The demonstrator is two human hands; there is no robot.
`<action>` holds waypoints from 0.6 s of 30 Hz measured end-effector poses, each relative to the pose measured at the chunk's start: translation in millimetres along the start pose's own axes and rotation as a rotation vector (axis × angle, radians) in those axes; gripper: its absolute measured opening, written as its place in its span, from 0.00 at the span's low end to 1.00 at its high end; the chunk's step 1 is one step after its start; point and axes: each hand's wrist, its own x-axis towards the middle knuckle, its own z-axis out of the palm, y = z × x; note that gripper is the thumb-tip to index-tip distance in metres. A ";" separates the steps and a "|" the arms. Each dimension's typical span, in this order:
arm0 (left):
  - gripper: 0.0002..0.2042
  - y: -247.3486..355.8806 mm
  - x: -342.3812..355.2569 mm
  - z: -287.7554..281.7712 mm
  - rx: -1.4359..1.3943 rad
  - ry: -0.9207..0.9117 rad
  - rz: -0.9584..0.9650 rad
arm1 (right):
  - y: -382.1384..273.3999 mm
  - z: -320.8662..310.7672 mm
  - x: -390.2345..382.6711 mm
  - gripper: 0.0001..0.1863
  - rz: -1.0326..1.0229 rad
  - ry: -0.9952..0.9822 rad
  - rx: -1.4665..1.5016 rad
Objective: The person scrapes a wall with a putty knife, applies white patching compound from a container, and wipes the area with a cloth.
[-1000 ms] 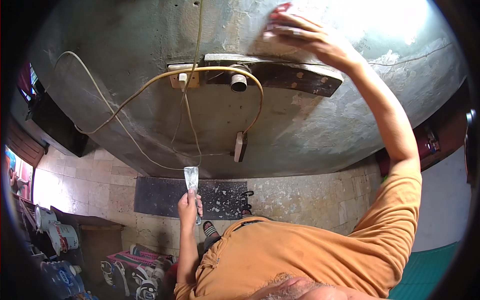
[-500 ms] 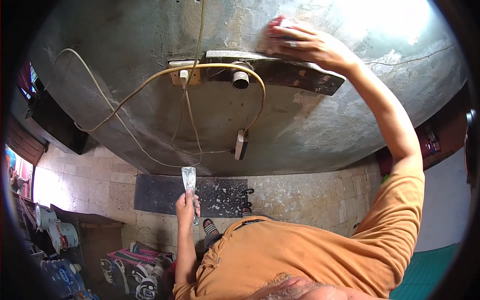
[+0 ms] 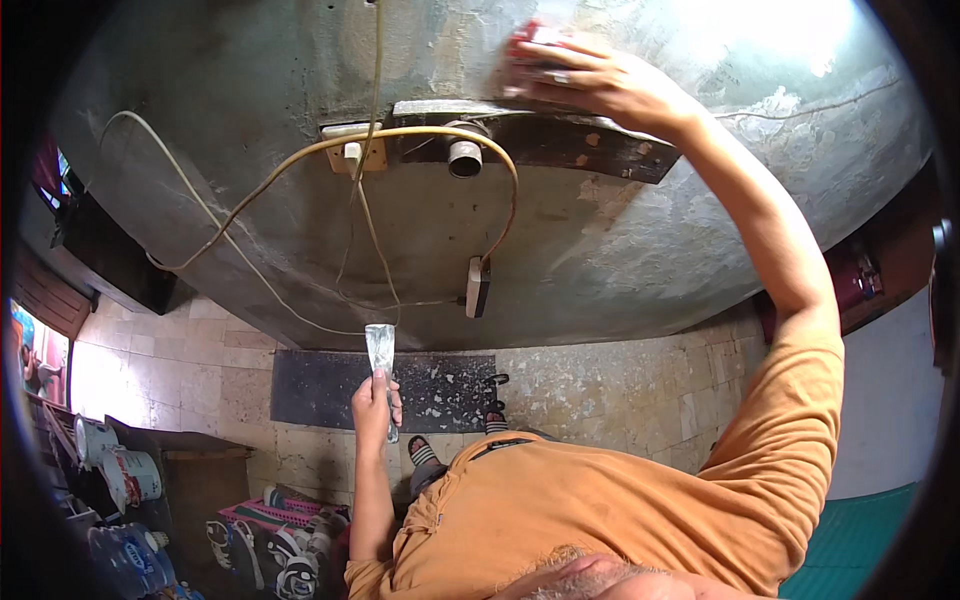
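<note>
High up on the right, my right hand (image 3: 610, 85) presses a red sanding pad (image 3: 530, 58) against the patchy grey-green wall (image 3: 600, 260). Motion blurs the pad, so its exact make is unclear. Its place is just above a dark wooden board (image 3: 560, 146) fixed to the wall, with a pale ledge on top. Low on the left, my left hand (image 3: 375, 405) is closed round the handle of a putty knife (image 3: 380, 350). The knife's whitish blade points up toward the wall and touches nothing that I can see.
A short pipe (image 3: 464, 158) juts from the board beside a wall socket (image 3: 352, 150) with a plug in it. Loose cables (image 3: 300, 160) loop across the wall to a hanging power strip (image 3: 478, 287). Below lie a dark mat (image 3: 320, 390), shoes (image 3: 295, 560) and buckets (image 3: 130, 478).
My right hand has slid the red sanding pad a little to the left and up along the wall. The view has shifted slightly; my left hand keeps the putty knife almost in place.
</note>
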 end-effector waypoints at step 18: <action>0.21 5.1 1.8 -6.1 -0.009 0.009 0.039 | 2.8 -20.3 -13.9 0.31 0.008 -0.011 -0.025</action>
